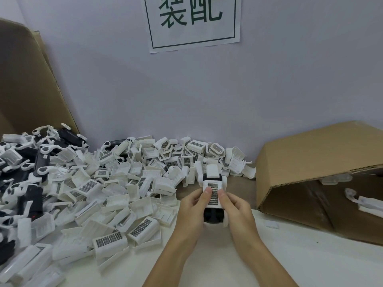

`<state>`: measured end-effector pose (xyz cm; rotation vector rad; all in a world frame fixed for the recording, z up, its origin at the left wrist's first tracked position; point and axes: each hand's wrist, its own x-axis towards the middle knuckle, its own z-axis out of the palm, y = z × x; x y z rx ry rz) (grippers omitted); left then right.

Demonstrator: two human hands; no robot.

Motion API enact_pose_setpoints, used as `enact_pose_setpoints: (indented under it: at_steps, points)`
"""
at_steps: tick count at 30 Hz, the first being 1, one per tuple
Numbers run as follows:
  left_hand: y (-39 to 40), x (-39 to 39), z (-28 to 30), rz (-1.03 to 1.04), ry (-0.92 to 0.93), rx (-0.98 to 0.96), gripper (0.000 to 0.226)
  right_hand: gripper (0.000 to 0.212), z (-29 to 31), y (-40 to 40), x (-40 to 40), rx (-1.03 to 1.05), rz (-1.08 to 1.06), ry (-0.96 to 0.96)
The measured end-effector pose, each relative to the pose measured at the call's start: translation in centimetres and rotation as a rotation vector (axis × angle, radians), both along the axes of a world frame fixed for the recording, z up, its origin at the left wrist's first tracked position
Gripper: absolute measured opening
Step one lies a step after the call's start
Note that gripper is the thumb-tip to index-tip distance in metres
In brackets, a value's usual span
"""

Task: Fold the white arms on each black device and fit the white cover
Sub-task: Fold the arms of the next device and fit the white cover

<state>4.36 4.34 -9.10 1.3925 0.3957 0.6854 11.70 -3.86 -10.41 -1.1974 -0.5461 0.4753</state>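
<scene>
Both hands up around one black device (213, 214), lower middle of the frame, just above the white table (290, 255). Left hand (191, 208) wrapped round its left side, thumb pressed on the white cover (213, 193), right at the edge of the dark grid patch. Right hand (236, 208) curled round the right side, thumb down on the cover's other edge. So a firm two-handed hold on the device, thumbs on top. White arms hard to make out, only bits of white showing at the sides, can't tell if folded.

Huge heap of loose white covers (124, 193) across the left and middle, reaching to the wall. More black devices with white arms sticking out (41, 162) piled at the far left. Cardboard box (310, 172) lying on its side at the right, a few white parts inside. Brown cardboard sheet (27, 79) leaning at upper left. Paper sign (192, 23) with green characters on the wall, top middle. Small white scrap (271, 224) on the table near the box.
</scene>
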Motion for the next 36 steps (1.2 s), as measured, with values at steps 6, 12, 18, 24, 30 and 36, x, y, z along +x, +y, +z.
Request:
enact_pose_setpoints:
  at_steps: [6,12,18,24,30,36]
  points:
    - [0.07,0.08,-0.2,0.037,-0.002,0.074,0.026,0.016,-0.2,-0.32,0.38,0.006,-0.006,-0.099]
    - [0.38,-0.21,-0.3,-0.082,-0.038,-0.064,0.034,0.022,-0.47,0.07,0.51,0.047,0.045,-0.001]
    - [0.43,-0.02,-0.72,-0.102,-0.015,0.021,0.03,0.022,-0.48,-0.27,0.83,0.013,0.057,-0.03]
    - [0.05,-0.19,-0.55,-0.056,0.028,0.136,0.036,0.02,-0.4,-0.65,1.0,-0.011,0.031,-0.099]
    - [0.08,-0.46,-0.39,-0.066,0.023,0.136,0.037,0.019,-0.28,-0.8,0.87,-0.001,0.034,-0.116]
    - [0.19,-0.41,-0.12,-0.072,0.015,0.023,0.037,0.019,-0.35,-0.7,0.89,-0.003,0.041,-0.121]
